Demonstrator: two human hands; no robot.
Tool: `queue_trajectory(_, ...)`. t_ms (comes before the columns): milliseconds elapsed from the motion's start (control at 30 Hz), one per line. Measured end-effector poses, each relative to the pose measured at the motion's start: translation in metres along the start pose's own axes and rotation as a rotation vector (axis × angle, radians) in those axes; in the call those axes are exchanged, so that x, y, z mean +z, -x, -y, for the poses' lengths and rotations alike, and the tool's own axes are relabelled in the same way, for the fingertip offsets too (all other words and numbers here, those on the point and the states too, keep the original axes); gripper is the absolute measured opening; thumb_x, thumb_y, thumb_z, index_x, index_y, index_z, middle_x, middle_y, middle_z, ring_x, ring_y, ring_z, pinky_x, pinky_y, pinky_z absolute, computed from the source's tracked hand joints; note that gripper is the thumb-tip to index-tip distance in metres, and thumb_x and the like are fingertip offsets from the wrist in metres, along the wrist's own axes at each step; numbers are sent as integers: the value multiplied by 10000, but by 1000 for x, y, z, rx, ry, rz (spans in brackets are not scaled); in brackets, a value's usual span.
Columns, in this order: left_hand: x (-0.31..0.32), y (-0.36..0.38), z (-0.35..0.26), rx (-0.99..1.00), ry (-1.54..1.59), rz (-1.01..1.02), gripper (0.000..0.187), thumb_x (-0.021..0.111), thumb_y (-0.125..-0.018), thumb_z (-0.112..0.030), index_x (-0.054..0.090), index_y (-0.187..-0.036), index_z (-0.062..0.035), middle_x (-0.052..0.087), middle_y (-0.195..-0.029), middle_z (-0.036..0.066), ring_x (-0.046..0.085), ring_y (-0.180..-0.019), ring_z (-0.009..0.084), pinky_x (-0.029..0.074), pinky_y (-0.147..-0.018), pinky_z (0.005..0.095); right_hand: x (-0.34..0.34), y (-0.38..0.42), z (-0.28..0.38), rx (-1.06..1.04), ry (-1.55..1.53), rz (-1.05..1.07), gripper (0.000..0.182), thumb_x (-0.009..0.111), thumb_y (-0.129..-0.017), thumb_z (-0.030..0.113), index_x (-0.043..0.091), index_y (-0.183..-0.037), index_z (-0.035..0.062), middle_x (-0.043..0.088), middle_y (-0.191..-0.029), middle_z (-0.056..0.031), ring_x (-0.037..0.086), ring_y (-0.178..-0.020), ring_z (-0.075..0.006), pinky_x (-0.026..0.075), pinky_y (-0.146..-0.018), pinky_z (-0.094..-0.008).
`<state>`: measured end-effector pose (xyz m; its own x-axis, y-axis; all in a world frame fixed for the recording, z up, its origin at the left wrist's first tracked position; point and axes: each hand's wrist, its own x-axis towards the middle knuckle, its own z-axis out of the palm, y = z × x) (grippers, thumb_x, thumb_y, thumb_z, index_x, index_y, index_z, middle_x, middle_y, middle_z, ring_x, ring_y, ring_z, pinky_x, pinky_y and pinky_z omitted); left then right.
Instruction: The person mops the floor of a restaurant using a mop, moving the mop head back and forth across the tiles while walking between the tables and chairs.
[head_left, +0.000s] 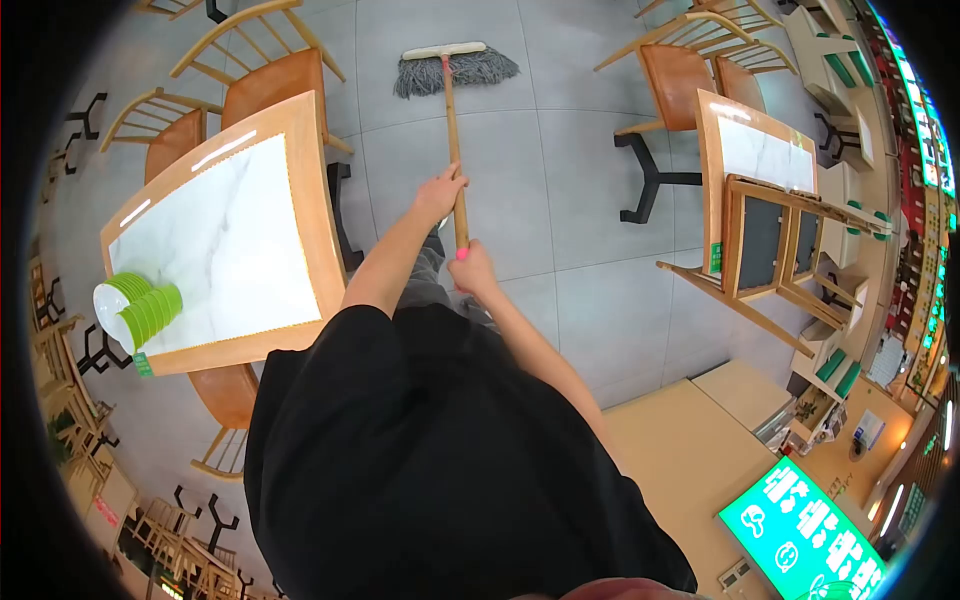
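A mop [452,130] with a long wooden handle stretches forward from my body. Its grey string head [480,70], topped by a pale bar, lies on the tiled floor ahead. My left hand [440,192] is closed around the middle of the handle. Lower down, close to my waist, my right hand [471,268] grips the handle's end, where a pink tip pokes out beside the fingers.
A marble-topped table [220,240] with stacked green bowls [150,313] stands on my left, brown-seated chairs [270,95] around it. To the right, another table [765,150] carries an upturned chair [765,240]. A beige counter [680,440] and a green lit sign [800,525] are at lower right.
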<state>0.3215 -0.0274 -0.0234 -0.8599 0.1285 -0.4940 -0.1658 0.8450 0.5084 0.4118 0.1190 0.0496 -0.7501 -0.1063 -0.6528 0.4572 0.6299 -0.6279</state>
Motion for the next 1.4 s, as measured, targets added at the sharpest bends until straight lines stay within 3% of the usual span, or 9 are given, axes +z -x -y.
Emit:
queue_trajectory(200, 54, 19, -66, 157, -320, -40, 303, 531, -844, -186, 517, -1145, -223, 251, -1473, 77, 331, -1298, 331, 311, -984, 587, -97, 75, -32, 214, -247, 152, 191, 610, -716, 87, 497, -849, 9, 464, -554, -15, 447, -396, -113, 332, -334, -267)
queue_trajectory(367, 128, 61, -146, 618, -538, 117, 160, 553, -808, -184, 653, -931, -168, 547, -1211, 92, 414, -1231, 301, 294, -1001, 579, -158, 188, -115, 384, -407, 188, 125, 640, -733, 84, 531, -756, 28, 447, -517, -3, 380, -356, -91, 289, -329, -262)
queue_trajectory(533, 181, 129, -200, 972, -561, 576, 138, 602, -716, -204, 670, -814, -135, 655, -778, 86, 636, -841, 291, 490, -762, 441, -145, 311, -180, 394, -518, 19, 139, 657, -733, 93, 551, -805, 39, 460, -549, 5, 406, -396, -82, 296, -344, -252)
queue_trajectory(667, 221, 183, -271, 1129, -469, 787, 198, 595, -714, -257, 623, -838, -106, 633, -744, 125, 615, -742, 341, 478, -602, 444, -184, 411, -182, 543, -516, -26, 190, 675, -737, 146, 578, -855, 33, 448, -564, 22, 397, -425, -76, 315, -366, -241)
queue_trajectory(867, 226, 288, -388, 1243, -138, 720, 178, 599, -708, -230, 615, -861, -142, 616, -687, 91, 606, -708, 326, 455, -574, 451, -266, 543, -187, 625, -190, -102, 237, 720, -662, 156, 588, -782, 0, 506, -589, -27, 492, -568, -126, 403, -534, -296)
queue_trajectory(933, 215, 308, -410, 1217, -146, 724, 179, 604, -703, -225, 617, -860, -140, 614, -683, 95, 607, -711, 326, 451, -577, 458, -282, 563, -177, 653, -240, -102, 218, 720, -665, 130, 585, -783, 6, 493, -589, -17, 467, -525, -107, 378, -485, -283)
queue_trajectory(1067, 231, 296, -401, 1193, -112, 681, 185, 611, -692, -210, 625, -861, -135, 621, -704, 105, 611, -724, 330, 460, -607, 465, -276, 546, -194, 623, -261, -96, 208, 714, -681, 122, 574, -781, 5, 478, -582, -7, 441, -465, -87, 343, -413, -272)
queue_trajectory(1200, 310, 188, -302, 1202, -218, 633, 152, 631, -673, -168, 631, -818, -125, 629, -734, 115, 618, -763, 338, 483, -669, 459, -212, 421, -230, 575, -328, -110, 221, 682, -695, 100, 545, -842, 10, 456, -529, -16, 419, -382, -107, 334, -349, -287)
queue_trajectory(1400, 235, 121, -271, 971, -382, 599, 146, 661, -655, -142, 650, -799, -115, 646, -810, 109, 614, -851, 330, 492, -727, 432, -197, 326, -180, 526, -400, -6, 166, 620, -676, 41, 487, -773, 16, 449, -506, -33, 425, -361, -124, 321, -318, -288)
